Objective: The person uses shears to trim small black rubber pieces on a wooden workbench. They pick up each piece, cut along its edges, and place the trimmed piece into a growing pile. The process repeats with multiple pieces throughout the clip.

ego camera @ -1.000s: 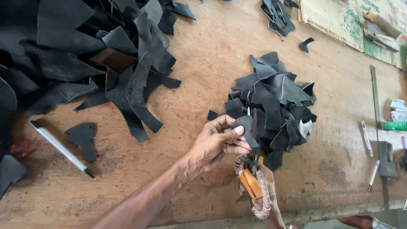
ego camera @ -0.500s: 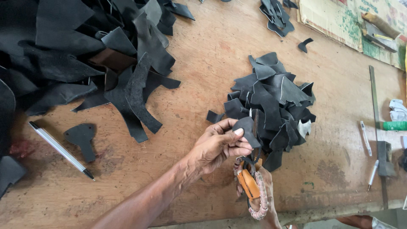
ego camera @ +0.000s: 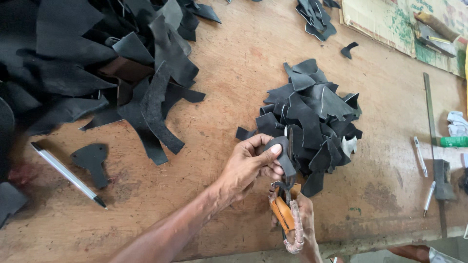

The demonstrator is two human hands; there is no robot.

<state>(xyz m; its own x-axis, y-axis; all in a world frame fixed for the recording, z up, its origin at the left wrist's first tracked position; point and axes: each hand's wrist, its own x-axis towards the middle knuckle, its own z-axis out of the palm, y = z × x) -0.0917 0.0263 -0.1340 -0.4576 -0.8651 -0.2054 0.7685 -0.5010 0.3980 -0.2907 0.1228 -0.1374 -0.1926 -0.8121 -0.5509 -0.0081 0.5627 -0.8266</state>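
Leather piece (ego camera: 283, 157) pinched in the left hand (ego camera: 251, 165), scissors (ego camera: 285, 204) in the right hand (ego camera: 303, 225).

The dark piece sits just above the counter's (ego camera: 234, 87) near edge, beside a heap of cut pieces (ego camera: 312, 122); the left grip is clamped on it, thumb on top and fingers curled under. The right grip is closed around the orange, cord-wrapped scissor handles, with the blades pointing up and meeting the piece; whether the blades are apart cannot be told. A big pile of black scraps (ego camera: 83, 68) fills the far left. A pen (ego camera: 68, 174) and a small cut shape (ego camera: 91, 161) lie near left, and two more pens (ego camera: 420, 156) with a metal ruler (ego camera: 430, 117) lie right.
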